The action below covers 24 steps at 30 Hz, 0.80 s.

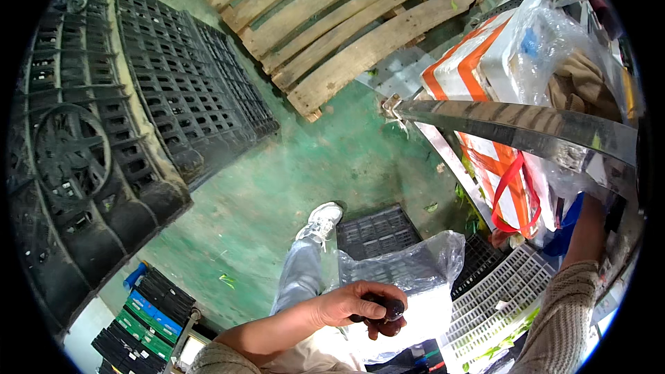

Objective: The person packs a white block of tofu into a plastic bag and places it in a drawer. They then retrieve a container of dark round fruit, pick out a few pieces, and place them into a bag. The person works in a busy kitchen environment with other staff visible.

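My left hand (371,306) is closed around several dark red, glossy round fruits (393,310) that look like plums. It hovers above a clear plastic liner (436,254), whose sunlit lower part is too bright to show detail. Under and beyond the liner lies a black plastic crate (379,231). My right forearm, in a knitted sleeve (561,306), reaches up at the right. The right hand itself is hidden around the metal beam (488,119), so what it touches cannot be seen.
Black plastic pallets (182,88) stand on edge at left, and a wooden pallet (332,21) lies ahead. White foam boxes with orange tape (467,72) are at right, above a white slatted crate (493,301). Stacked crates (150,317) stand lower left. Leaves litter the green floor (249,208).
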### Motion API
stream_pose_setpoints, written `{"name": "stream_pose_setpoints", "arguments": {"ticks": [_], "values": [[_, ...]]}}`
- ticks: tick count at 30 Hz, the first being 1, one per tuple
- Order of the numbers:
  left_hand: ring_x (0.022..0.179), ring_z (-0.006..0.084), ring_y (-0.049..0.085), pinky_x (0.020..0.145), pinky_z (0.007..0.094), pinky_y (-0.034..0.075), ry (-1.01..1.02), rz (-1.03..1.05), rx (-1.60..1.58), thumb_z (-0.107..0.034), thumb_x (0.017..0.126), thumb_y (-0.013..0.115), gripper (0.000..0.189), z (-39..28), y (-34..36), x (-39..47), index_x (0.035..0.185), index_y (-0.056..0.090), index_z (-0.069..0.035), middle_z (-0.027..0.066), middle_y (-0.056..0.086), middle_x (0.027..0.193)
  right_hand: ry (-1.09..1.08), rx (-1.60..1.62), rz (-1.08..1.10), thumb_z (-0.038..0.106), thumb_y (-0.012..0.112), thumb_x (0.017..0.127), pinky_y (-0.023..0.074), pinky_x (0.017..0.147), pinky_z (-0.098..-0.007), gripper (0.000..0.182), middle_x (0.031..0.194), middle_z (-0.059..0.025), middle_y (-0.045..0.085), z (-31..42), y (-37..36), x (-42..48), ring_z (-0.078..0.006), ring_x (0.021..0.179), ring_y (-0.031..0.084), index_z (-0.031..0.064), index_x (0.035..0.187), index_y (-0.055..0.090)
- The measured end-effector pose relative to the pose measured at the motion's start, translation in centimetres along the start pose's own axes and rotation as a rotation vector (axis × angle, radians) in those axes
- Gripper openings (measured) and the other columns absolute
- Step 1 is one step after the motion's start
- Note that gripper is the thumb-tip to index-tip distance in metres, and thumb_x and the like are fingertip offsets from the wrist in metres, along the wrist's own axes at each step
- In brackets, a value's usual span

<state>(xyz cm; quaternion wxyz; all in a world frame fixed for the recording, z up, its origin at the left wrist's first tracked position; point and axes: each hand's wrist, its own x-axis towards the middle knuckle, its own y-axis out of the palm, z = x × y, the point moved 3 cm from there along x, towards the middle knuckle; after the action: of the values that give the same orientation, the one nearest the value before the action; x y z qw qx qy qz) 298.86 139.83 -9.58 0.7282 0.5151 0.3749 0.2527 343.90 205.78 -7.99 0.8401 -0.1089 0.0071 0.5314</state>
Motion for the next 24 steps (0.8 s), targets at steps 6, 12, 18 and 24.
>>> {"name": "stream_pose_setpoints", "arguments": {"ticks": [6,12,18,24], "values": [[0.113,0.0315,0.058,0.060,0.0317,0.059,0.036,0.026,-0.007,-0.030,0.079,0.075,0.049,0.7,2.2,-2.5,0.115,0.060,0.000,0.0139,0.047,0.124,0.102,0.222,0.034,0.012,0.057,0.092,0.0543,0.082,-0.0366,0.030,0.116,-0.0117,0.065,-2.0,-1.1,-2.8,-0.0266,0.101,0.064,0.0006,0.119,0.060],[0.090,0.0168,0.068,0.059,0.0253,0.057,0.180,0.047,0.097,-0.033,0.086,0.070,0.050,5.4,6.4,-8.9,0.124,0.055,-0.005,0.0124,0.067,0.109,0.372,0.696,0.794,0.012,0.056,0.094,0.0519,0.084,-0.0357,0.031,0.117,-0.0123,0.064,-7.0,-1.9,-29.7,-0.0235,0.101,0.061,-0.0002,0.123,0.058],[0.082,0.0167,0.068,0.049,0.0234,0.054,0.198,0.072,0.120,-0.032,0.092,0.062,0.037,14.2,10.6,-19.7,0.117,0.054,-0.006,0.0113,0.067,0.099,0.607,0.983,0.769,0.012,0.052,0.098,0.0482,0.077,-0.0308,0.042,0.113,-0.0090,0.062,4.7,-8.4,-56.9,-0.0176,0.091,0.055,0.0088,0.140,0.046],[0.089,0.0257,0.068,0.080,0.0414,0.055,0.226,-0.286,-0.148,-0.026,0.094,0.058,0.025,25.0,8.6,-28.0,0.104,0.067,-0.005,0.0111,0.071,0.097,1.061,0.589,1.095,0.018,0.061,0.090,0.0445,0.077,-0.0349,0.019,0.090,-0.0077,0.058,14.4,-11.2,-77.8,-0.0204,0.082,0.052,0.0059,0.105,0.059]]}}
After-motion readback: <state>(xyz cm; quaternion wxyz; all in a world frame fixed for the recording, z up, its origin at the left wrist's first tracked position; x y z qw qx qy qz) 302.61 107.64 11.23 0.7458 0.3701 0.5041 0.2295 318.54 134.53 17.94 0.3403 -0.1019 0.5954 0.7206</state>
